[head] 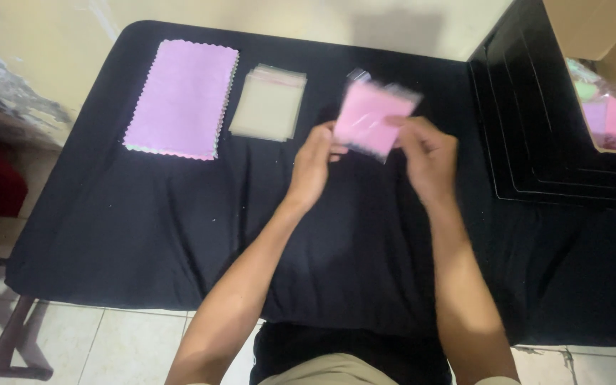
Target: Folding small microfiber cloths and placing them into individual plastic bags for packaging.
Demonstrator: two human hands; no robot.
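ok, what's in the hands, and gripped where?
A pink cloth in a clear sleeve. Left hand pinches its lower left edge, right hand its right edge, above the table.

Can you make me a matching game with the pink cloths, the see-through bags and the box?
Things:
1. stack of pink cloths
2. pile of clear bags
3. bagged pink cloth
4. cardboard box

Places:
A. far right, past the table edge
B. held up in both hands
C. far left on the black table cover
D. on the cover, between the stack and the hands

Pairs: 1-C, 2-D, 3-B, 4-A
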